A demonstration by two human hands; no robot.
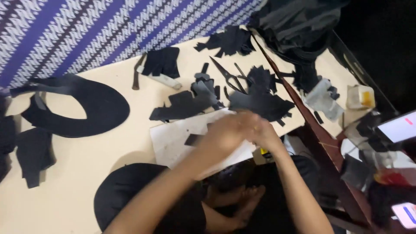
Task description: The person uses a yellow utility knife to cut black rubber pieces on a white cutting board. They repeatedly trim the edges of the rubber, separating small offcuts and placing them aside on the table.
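Two bare hands meet over the near edge of a cream counter (86, 160), seen from above. The left hand (225, 132) and right hand (260, 130) press close together, blurred by motion, so how far the fingers are open, and whether they pinch anything, cannot be told. They work above a white sheet (173, 138) bearing a small black scrap (192, 139) just beside the left hand. Beyond the hands lie scattered black cuttings (260, 102) and a pair of dark scissors (229, 78). A large curved black piece (99, 106) lies well apart to the left. To handle such small pieces well, it seems wise to keep both hands low over the sheet and clear of the scissor points.
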